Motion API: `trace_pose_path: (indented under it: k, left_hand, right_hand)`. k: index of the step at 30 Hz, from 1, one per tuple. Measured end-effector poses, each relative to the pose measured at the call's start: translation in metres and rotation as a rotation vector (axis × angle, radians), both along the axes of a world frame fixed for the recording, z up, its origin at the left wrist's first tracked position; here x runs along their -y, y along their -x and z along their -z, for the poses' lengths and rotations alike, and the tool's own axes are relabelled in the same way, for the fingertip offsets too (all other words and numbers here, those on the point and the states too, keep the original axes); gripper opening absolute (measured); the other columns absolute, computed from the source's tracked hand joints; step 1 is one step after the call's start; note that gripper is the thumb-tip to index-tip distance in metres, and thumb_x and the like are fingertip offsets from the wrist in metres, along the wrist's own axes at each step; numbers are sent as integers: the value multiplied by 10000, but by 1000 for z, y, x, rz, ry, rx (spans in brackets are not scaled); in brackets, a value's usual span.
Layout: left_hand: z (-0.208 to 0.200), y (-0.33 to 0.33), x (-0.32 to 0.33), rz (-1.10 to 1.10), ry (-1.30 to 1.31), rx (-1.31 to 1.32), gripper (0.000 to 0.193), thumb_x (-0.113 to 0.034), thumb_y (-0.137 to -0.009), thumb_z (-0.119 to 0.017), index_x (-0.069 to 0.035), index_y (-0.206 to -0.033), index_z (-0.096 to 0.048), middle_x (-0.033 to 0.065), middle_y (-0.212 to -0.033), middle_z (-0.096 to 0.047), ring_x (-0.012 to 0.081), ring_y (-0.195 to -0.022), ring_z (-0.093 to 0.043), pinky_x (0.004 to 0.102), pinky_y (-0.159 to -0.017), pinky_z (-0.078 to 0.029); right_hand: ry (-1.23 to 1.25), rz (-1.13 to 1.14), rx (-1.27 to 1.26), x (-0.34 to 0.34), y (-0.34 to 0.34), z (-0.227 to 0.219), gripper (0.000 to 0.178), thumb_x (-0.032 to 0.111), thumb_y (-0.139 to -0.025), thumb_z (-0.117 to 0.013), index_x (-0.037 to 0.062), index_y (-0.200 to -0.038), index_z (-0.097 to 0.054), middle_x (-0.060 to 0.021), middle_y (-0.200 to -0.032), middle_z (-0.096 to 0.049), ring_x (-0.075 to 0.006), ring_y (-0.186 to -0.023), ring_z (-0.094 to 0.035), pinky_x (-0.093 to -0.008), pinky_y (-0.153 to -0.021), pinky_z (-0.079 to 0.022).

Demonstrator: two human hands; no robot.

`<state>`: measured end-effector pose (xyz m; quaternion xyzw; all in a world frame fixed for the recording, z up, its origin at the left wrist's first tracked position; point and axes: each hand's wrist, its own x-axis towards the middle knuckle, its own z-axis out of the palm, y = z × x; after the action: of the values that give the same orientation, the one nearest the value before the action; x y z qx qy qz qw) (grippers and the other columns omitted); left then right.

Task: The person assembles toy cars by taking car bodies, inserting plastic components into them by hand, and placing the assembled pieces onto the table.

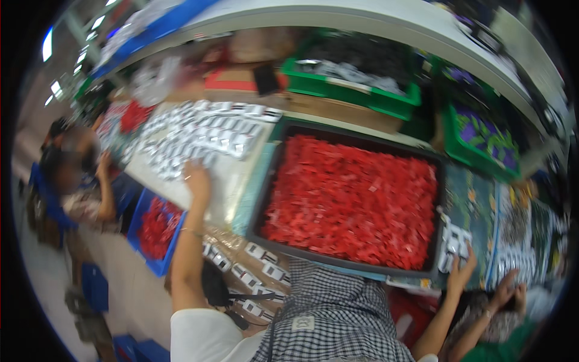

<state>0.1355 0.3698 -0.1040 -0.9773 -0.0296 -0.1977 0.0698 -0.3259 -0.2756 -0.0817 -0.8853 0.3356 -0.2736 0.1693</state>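
My left hand [196,180] reaches over rows of small white-and-silver plastic pieces [226,136] with dark ends, spread on a pale board [163,178]. Its fingers touch or hover just above the nearest pieces; blur hides whether they grip one. Beside the right wall of a large black tray [260,202], my right hand [462,271] has its thumb and fingers around the lower edge of a cluster of similar white-and-black pieces [455,240]. The tray, between my arms, is heaped with small flat red plastic pieces [356,202].
More white pieces lie on brown wrapping [247,274] by my left forearm. A blue bin [158,265] holds red parts. Green crates [350,90] line the back under a pale shelf [338,18]. One person sits at the left; another person's hands [503,292] work at the right.
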Motion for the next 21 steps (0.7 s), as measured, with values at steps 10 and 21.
trace_pose_path:
  k: [10,21]
  left_hand:
    - [5,-45,-63,56,-26,-39,476,-297,-948,-479,-239,-1412,-387,120,-1427,-408,384,-1319,-334,603,-999,-325]
    - [-106,53,142,813,521,-10,421,-113,-908,-573,-52,-1316,-493,199,-1408,-419,341,-1319,-362,429,-1104,-248]
  right_hand:
    - [-238,142,58,-9,-15,-10,673,135,-753,-748,-39,-1319,-430,-217,-1219,-529,-315,-1063,-559,-384,-897,-457]
    - [-497,35,682,-26,-33,-67,465,-38,-752,-718,-16,-1141,-463,-122,-1044,-622,-172,-925,-633,-289,-777,-512]
